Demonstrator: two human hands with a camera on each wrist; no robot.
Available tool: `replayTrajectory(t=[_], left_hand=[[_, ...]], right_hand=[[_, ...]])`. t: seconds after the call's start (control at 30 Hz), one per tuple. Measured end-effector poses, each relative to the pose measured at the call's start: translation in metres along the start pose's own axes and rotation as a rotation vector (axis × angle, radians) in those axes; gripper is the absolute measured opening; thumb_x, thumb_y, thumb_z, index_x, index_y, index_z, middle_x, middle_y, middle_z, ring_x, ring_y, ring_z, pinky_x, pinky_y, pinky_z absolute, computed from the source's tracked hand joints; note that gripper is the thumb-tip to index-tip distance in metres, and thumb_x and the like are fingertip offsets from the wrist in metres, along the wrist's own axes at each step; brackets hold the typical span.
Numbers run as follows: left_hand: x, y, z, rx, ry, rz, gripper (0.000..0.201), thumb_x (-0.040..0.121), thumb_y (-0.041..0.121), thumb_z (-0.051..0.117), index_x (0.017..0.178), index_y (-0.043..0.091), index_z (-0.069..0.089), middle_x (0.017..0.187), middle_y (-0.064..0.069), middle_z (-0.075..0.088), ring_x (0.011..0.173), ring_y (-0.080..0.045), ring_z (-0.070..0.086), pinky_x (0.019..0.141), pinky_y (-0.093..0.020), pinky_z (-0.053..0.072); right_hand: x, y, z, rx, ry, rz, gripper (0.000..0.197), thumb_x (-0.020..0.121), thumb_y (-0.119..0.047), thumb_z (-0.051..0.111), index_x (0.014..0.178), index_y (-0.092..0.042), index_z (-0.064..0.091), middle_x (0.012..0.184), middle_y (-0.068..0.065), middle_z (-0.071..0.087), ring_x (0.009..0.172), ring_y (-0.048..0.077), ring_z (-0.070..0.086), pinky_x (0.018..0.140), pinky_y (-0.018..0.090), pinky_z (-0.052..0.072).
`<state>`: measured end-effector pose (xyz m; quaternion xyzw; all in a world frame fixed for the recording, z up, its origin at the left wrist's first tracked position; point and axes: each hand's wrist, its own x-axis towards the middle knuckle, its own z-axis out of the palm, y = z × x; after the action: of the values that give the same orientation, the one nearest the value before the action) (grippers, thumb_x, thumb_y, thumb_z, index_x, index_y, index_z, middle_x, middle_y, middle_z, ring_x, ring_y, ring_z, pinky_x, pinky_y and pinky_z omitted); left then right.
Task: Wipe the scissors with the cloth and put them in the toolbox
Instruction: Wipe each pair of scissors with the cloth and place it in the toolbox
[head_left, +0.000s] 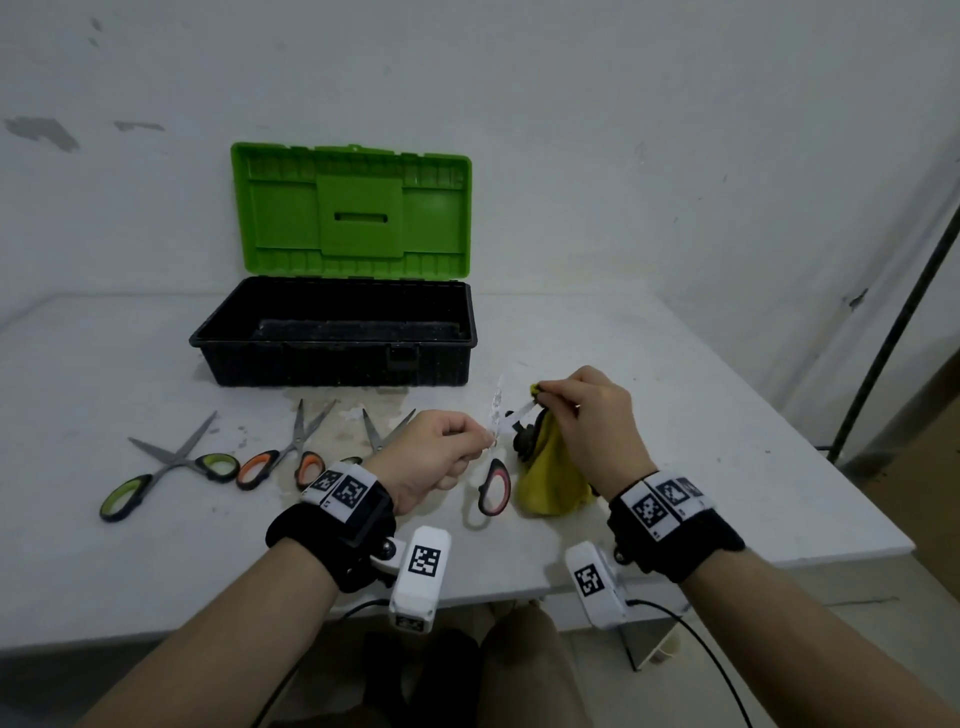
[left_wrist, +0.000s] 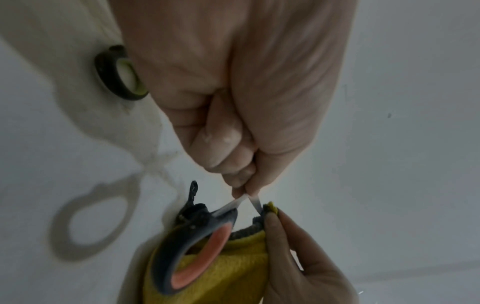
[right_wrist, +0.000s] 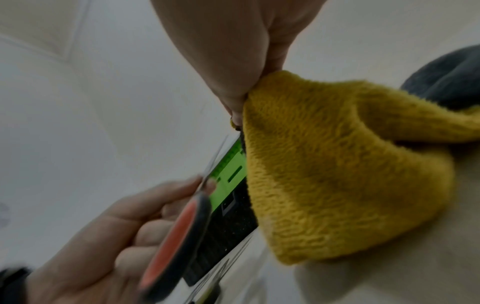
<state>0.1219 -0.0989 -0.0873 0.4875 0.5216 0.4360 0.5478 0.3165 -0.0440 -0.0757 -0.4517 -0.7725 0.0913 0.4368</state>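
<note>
A pair of scissors with black and coral handles (head_left: 494, 488) hangs open above the table. My left hand (head_left: 485, 441) pinches one blade near its tip, seen close in the left wrist view (left_wrist: 246, 191). The other blade is wrapped in the yellow cloth (head_left: 550, 483), and my right hand (head_left: 540, 391) pinches the cloth round it. The cloth (right_wrist: 337, 174) hangs down from those fingers and hides the second handle in part. The toolbox (head_left: 332, 358), black with a green lid (head_left: 353, 208) standing open, sits behind the hands; nothing shows inside it.
Three more pairs of scissors lie open left of my hands: a green-handled pair (head_left: 171, 462), an orange-handled pair (head_left: 280, 457), and one partly hidden behind my left wrist (head_left: 387, 428). The table's front edge (head_left: 467, 597) is near my wrists. A dark pole (head_left: 893, 332) leans at right.
</note>
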Motion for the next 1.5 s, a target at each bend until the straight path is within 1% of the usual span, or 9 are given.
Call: replayTrajectory(t=[0.17, 0.4, 0.57, 0.67, 0.9, 1.03, 1.23, 1.37, 1.5], left_hand=[[0.002, 0.000, -0.002, -0.037, 0.022, -0.005, 0.012, 0.096, 0.009, 0.060, 0.086, 0.002, 0.064, 0.059, 0.002, 0.044, 0.044, -0.006, 0.029, 0.037, -0.016, 0.021], [0.004, 0.005, 0.002, -0.013, -0.004, 0.034, 0.013, 0.095, 0.011, 0.061, 0.085, 0.004, 0.063, 0.057, 0.002, 0.043, 0.044, -0.008, 0.028, 0.037, -0.017, 0.020], [0.001, 0.003, -0.003, 0.016, 0.001, 0.026, 0.014, 0.094, 0.010, 0.063, 0.081, 0.005, 0.064, 0.056, 0.003, 0.045, 0.044, -0.007, 0.030, 0.036, -0.016, 0.022], [0.003, 0.007, -0.003, 0.028, 0.035, 0.058, 0.018, 0.095, 0.011, 0.062, 0.078, 0.008, 0.063, 0.053, 0.006, 0.044, 0.042, -0.006, 0.030, 0.036, -0.016, 0.023], [0.005, 0.011, 0.000, 0.265, 0.037, 0.175, 0.018, 0.094, 0.016, 0.064, 0.077, 0.012, 0.063, 0.049, 0.009, 0.046, 0.039, -0.005, 0.035, 0.040, -0.018, 0.027], [0.004, 0.011, -0.004, 0.400, 0.046, 0.206, 0.016, 0.093, 0.017, 0.065, 0.078, 0.013, 0.065, 0.046, 0.017, 0.051, 0.038, 0.001, 0.042, 0.042, -0.011, 0.030], [0.004, 0.010, -0.009, 0.213, 0.052, 0.030, 0.013, 0.093, 0.012, 0.064, 0.082, 0.006, 0.066, 0.055, 0.003, 0.045, 0.042, -0.009, 0.030, 0.039, -0.020, 0.021], [0.004, 0.011, -0.006, 0.189, 0.000, 0.017, 0.014, 0.093, 0.011, 0.064, 0.080, 0.006, 0.064, 0.056, 0.001, 0.047, 0.042, -0.008, 0.031, 0.038, -0.019, 0.021], [0.002, 0.011, -0.005, 0.226, -0.038, 0.023, 0.013, 0.093, 0.011, 0.065, 0.084, 0.002, 0.066, 0.053, 0.002, 0.042, 0.041, -0.008, 0.030, 0.040, -0.020, 0.021]], right_hand=[[-0.007, -0.013, -0.006, 0.025, 0.038, -0.085, 0.012, 0.085, -0.011, 0.071, 0.095, -0.014, 0.077, 0.080, -0.004, 0.058, 0.071, 0.004, 0.054, 0.070, 0.003, 0.038], [-0.013, -0.015, 0.006, 0.024, -0.039, -0.087, 0.012, 0.087, -0.012, 0.068, 0.097, -0.013, 0.076, 0.083, 0.000, 0.059, 0.074, 0.012, 0.057, 0.071, 0.014, 0.044], [0.009, -0.002, -0.013, -0.026, 0.070, 0.070, 0.012, 0.088, -0.014, 0.068, 0.096, -0.012, 0.077, 0.080, -0.001, 0.057, 0.075, 0.016, 0.058, 0.069, 0.000, 0.034], [0.006, -0.015, -0.018, -0.014, 0.108, 0.005, 0.011, 0.086, -0.012, 0.070, 0.095, -0.012, 0.077, 0.079, -0.003, 0.056, 0.069, 0.007, 0.053, 0.069, 0.000, 0.034], [-0.012, -0.033, -0.003, -0.018, -0.094, -0.054, 0.013, 0.090, -0.012, 0.064, 0.097, -0.010, 0.076, 0.085, 0.003, 0.057, 0.074, 0.012, 0.051, 0.069, 0.005, 0.035], [-0.005, -0.022, -0.005, -0.077, -0.130, 0.044, 0.016, 0.092, -0.015, 0.062, 0.098, -0.012, 0.076, 0.086, 0.004, 0.056, 0.081, 0.021, 0.055, 0.071, 0.023, 0.040], [0.002, -0.019, -0.020, -0.077, -0.049, 0.110, 0.015, 0.092, -0.016, 0.063, 0.099, -0.014, 0.076, 0.085, 0.000, 0.057, 0.080, 0.016, 0.055, 0.066, 0.015, 0.033], [-0.010, -0.043, -0.010, -0.057, -0.185, -0.007, 0.015, 0.092, -0.016, 0.062, 0.098, -0.014, 0.076, 0.087, 0.004, 0.057, 0.078, 0.014, 0.050, 0.068, 0.017, 0.031], [-0.009, -0.035, -0.004, -0.118, -0.240, 0.059, 0.019, 0.095, -0.017, 0.057, 0.099, -0.014, 0.075, 0.089, 0.004, 0.054, 0.082, 0.016, 0.049, 0.067, 0.019, 0.028]])
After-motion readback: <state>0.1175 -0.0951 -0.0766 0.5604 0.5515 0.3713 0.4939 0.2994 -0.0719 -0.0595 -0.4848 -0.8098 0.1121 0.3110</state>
